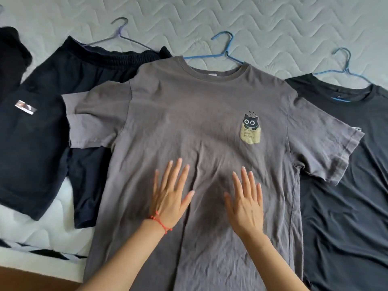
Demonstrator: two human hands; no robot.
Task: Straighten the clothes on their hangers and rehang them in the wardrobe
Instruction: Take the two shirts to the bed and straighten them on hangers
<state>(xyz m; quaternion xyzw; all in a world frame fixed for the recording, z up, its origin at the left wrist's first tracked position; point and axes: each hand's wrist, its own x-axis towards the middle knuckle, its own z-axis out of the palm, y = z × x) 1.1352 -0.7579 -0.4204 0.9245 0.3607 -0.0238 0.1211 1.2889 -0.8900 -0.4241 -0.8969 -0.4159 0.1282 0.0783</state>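
A grey T-shirt (189, 114) with a cat pocket print lies face up on the bed, on a blue hanger (226, 47) whose hook sticks out past the collar. My left hand (170, 196) and my right hand (245, 202) rest flat on the shirt's belly, fingers spread, palms down, a small gap between them. Wrinkles run between and below the hands. A red string bracelet sits on my left wrist.
Dark shorts (88, 66) on a purple hanger (119, 32) lie to the left, partly under the grey sleeve. A dark T-shirt (344, 175) on a blue hanger (344, 66) lies to the right. Another black garment (27, 143) sits far left on the quilted mattress (273, 22).
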